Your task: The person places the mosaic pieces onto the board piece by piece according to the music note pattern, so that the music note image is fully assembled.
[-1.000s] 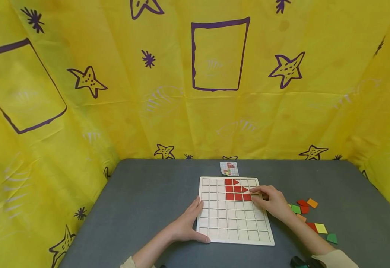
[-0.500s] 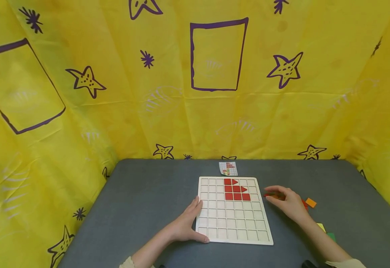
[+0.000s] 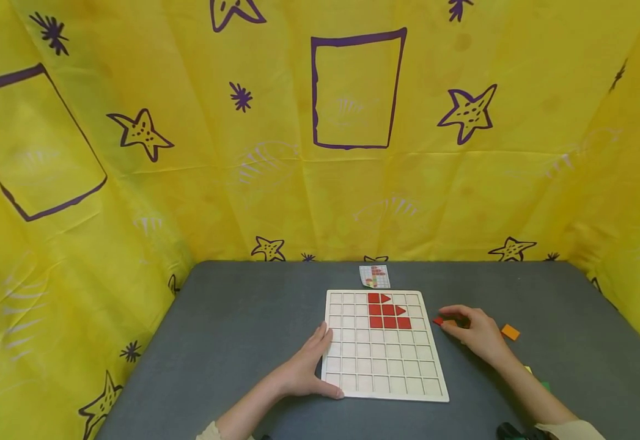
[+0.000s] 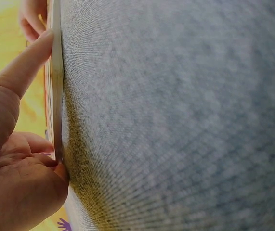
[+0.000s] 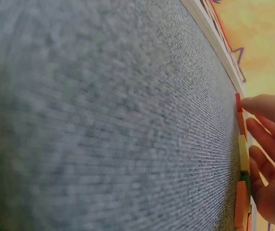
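My left hand [image 3: 303,370] spans the near left corner of a pale grid board [image 3: 380,366]. Its thumb rests at the front edge and its fingers lie along the left edge. Red square tiles [image 3: 388,310] and two red triangle tiles [image 3: 400,310] fill part of the board's upper rows. Right of the board, my right hand [image 3: 479,333] bends low over loose tiles, with thumb and forefinger apart. A red tile [image 5: 239,102] touches one fingertip in the right wrist view. An orange tile [image 3: 450,322] shows between the fingers, and the palm hides others.
A small pattern card [image 3: 375,277] lies behind the board on the grey table [image 3: 259,318]. One orange tile [image 3: 510,332] lies right of my right hand. Yellow [image 5: 243,153] and green tiles [image 5: 245,179] sit under that hand. A yellow cloth [image 3: 353,183] hangs behind the table.
My right hand has left the board's red tiles and come down over the loose tiles at the right. It has since shifted slightly right. The left hand stays at the board's corner.
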The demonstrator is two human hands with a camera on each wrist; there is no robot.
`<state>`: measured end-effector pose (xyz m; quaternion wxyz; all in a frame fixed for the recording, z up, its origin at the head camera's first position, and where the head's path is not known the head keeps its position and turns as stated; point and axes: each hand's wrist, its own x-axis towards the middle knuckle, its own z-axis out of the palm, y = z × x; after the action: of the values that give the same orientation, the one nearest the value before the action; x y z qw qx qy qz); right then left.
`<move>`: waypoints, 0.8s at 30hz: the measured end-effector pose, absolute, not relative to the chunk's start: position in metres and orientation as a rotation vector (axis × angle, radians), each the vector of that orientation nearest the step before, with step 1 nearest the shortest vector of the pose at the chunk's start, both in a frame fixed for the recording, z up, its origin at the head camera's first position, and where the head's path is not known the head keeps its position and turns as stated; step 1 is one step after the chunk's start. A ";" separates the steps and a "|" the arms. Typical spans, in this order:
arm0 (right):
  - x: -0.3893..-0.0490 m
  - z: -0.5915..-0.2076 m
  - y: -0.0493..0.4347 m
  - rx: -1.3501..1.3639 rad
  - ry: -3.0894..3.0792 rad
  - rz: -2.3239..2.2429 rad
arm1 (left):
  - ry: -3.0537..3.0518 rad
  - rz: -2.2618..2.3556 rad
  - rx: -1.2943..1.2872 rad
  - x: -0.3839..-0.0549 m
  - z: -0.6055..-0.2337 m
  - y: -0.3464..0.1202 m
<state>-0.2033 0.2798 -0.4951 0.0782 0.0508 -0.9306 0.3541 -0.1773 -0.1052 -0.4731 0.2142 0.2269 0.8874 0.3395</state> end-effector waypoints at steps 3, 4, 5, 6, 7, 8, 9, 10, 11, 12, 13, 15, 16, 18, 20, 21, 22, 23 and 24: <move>-0.205 -0.496 0.279 0.178 -2.779 1.037 | 2.463 0.937 0.624 -0.178 -0.473 -0.105; -0.206 -0.496 0.279 0.178 -2.778 1.034 | 2.461 0.936 0.621 -0.178 -0.473 -0.105; -0.206 -0.496 0.279 0.180 -2.779 1.031 | 2.461 0.935 0.620 -0.178 -0.473 -0.105; -0.207 -0.496 0.279 0.180 -2.778 1.029 | 2.459 0.935 0.619 -0.178 -0.473 -0.105; -0.207 -0.496 0.279 0.182 -2.778 1.029 | 2.458 0.934 0.617 -0.178 -0.473 -0.105; -0.207 -0.496 0.279 0.184 -2.780 1.029 | 2.459 0.932 0.617 -0.178 -0.473 -0.105; -0.207 -0.496 0.279 0.186 -2.782 1.025 | 2.459 0.932 0.616 -0.178 -0.473 -0.105; -0.207 -0.496 0.278 0.188 -2.783 1.025 | 2.460 0.932 0.616 -0.178 -0.473 -0.105; -0.207 -0.495 0.278 0.191 -2.784 1.024 | 2.461 0.931 0.616 -0.178 -0.473 -0.105; -0.207 -0.495 0.278 0.190 -2.786 1.024 | 2.462 0.929 0.615 -0.178 -0.473 -0.105; -0.207 -0.495 0.278 0.190 -2.787 1.024 | 2.463 0.928 0.616 -0.178 -0.473 -0.105; -0.208 -0.496 0.278 0.185 -2.788 1.023 | 2.464 0.927 0.614 -0.178 -0.473 -0.105; -0.208 -0.496 0.278 0.185 -2.787 1.021 | 2.465 0.927 0.615 -0.178 -0.474 -0.105; -0.208 -0.497 0.278 0.190 -2.782 1.015 | 2.467 0.926 0.616 -0.178 -0.474 -0.105; -0.209 -0.497 0.278 0.201 -2.775 1.013 | 2.469 0.925 0.617 -0.178 -0.474 -0.105; -0.208 -0.496 0.277 0.209 -2.773 1.015 | 2.469 0.924 0.619 -0.178 -0.474 -0.105; -0.208 -0.496 0.277 0.217 -2.772 1.015 | 2.469 0.926 0.621 -0.178 -0.474 -0.105; -0.208 -0.496 0.277 0.223 -2.771 1.020 | 2.469 0.925 0.622 -0.178 -0.474 -0.105; -0.207 -0.495 0.277 0.227 -2.772 1.024 | 2.468 0.926 0.622 -0.178 -0.474 -0.105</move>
<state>-0.2071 0.2767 -0.4952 0.0887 0.0763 -0.9316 0.3442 -0.1778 -0.1052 -0.4739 0.2148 0.2243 0.8900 0.3340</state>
